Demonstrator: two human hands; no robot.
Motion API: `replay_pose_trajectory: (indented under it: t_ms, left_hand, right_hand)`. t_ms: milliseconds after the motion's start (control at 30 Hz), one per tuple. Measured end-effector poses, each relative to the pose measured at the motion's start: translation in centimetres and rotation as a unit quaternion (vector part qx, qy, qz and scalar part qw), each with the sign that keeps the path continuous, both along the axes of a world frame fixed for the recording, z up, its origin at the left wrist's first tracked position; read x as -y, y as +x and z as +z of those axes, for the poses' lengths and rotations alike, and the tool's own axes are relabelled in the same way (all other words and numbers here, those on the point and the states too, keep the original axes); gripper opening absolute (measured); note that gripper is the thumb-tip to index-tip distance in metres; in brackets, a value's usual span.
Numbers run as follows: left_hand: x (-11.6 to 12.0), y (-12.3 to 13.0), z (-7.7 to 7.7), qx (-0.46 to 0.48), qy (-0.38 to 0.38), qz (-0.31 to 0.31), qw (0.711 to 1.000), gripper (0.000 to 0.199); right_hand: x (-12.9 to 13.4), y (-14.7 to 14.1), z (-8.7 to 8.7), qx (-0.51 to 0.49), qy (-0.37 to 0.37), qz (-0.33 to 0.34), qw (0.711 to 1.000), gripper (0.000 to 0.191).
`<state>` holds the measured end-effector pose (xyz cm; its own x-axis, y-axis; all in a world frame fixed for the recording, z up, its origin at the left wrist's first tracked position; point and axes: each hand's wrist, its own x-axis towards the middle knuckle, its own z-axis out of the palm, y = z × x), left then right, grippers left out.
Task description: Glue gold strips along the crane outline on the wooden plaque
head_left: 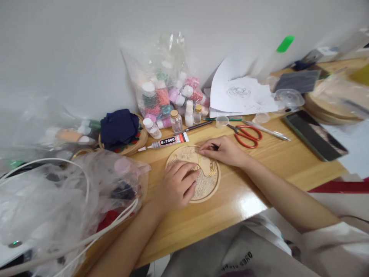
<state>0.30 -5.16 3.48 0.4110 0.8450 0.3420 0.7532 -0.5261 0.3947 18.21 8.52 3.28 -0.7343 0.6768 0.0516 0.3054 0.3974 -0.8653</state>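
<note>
A round wooden disc (206, 188) with a fine line drawing lies on the table in front of me. Gold wire (211, 169) follows part of its pattern. My left hand (180, 182) rests over the disc's left side, palm down, fingers a little bent and apart, covering part of the drawing. At the upper right rim, my right hand (221, 150) has thumb and forefinger pinched together. Something small and dark shows among its fingers, but what it is cannot be made out. Just beyond the disc lies a B-7000 glue tube (168, 141).
Red-handled scissors (248, 135), a pen (268, 130) and a phone (315, 134) lie to the right. Small bottles (176, 122) and a bag of coloured jars (161, 92) stand along the wall. Plastic bags (57, 200) and white cables (115, 223) crowd the left.
</note>
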Motion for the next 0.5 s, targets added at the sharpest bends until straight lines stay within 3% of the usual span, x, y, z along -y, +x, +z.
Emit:
replay_pose_trajectory:
  t_ms: [500]
  left_hand:
    - [-0.09,0.04,-0.01,-0.003,0.007,-0.002,1.000,0.024]
  right_hand:
    - [0.00,-0.02,-0.34,0.016,0.026,-0.005,1.000,0.029]
